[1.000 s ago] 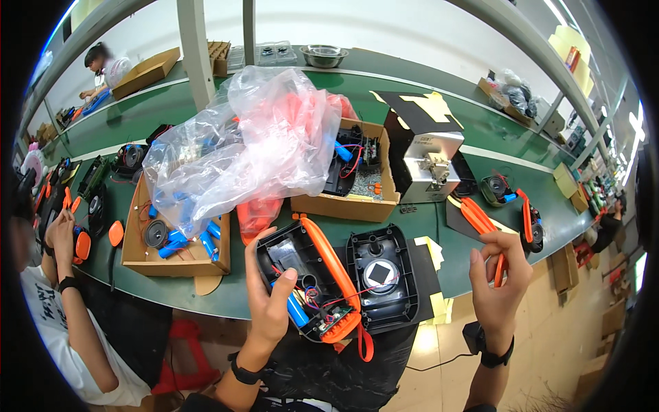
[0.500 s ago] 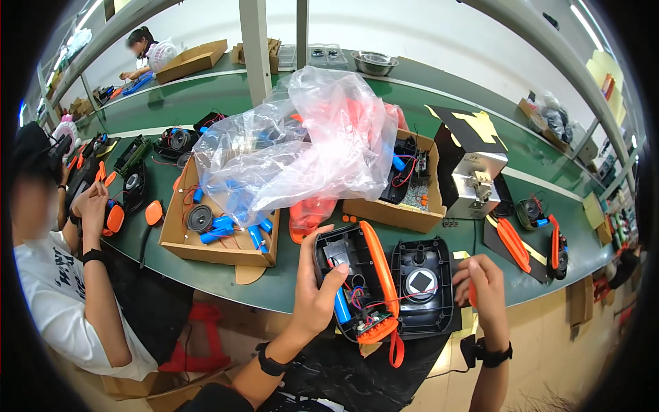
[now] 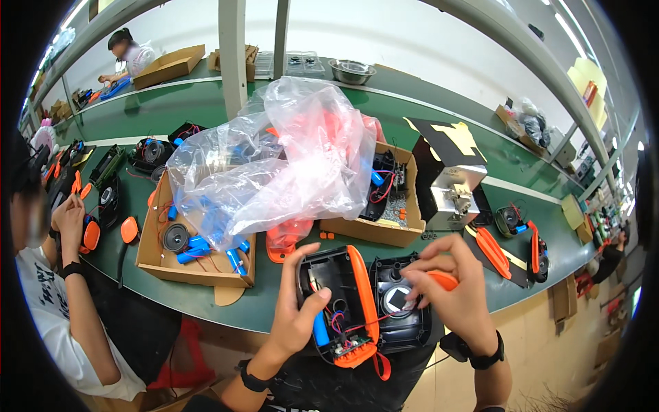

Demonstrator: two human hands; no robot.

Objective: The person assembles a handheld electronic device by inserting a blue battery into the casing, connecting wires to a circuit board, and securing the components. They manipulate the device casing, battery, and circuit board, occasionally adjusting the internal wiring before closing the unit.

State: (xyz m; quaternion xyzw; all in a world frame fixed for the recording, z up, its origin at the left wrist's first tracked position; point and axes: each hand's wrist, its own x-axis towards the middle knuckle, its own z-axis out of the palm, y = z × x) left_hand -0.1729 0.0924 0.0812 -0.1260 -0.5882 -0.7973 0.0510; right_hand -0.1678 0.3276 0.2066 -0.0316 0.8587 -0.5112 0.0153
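Observation:
My left hand (image 3: 296, 312) grips the side of a black plastic housing half (image 3: 326, 271) with a thick orange edge. Inside it lie a blue cylindrical battery (image 3: 320, 328), coloured wires and a small circuit board. An orange strap hangs from its lower corner. Beside it, joined by thin wires, is the other black housing half (image 3: 405, 335), with a round speaker (image 3: 397, 298) seen from behind. Over this half my right hand (image 3: 456, 285) is curled, a small orange piece (image 3: 443, 279) held in its fingers. Its fingertips are near the speaker; whether they touch it is unclear.
A cardboard box (image 3: 199, 273) with batteries and speakers stands left, under a clear plastic bag (image 3: 295, 151). Another box (image 3: 384, 232) holds black parts and screws. A metal fixture (image 3: 456, 199) stands right of it. Someone's hands (image 3: 68, 223) work at the left.
My right hand has moved from beside the speaker half to above it, its fingers drawn in. The view has shifted slightly; my left hand keeps its hold on the housing.

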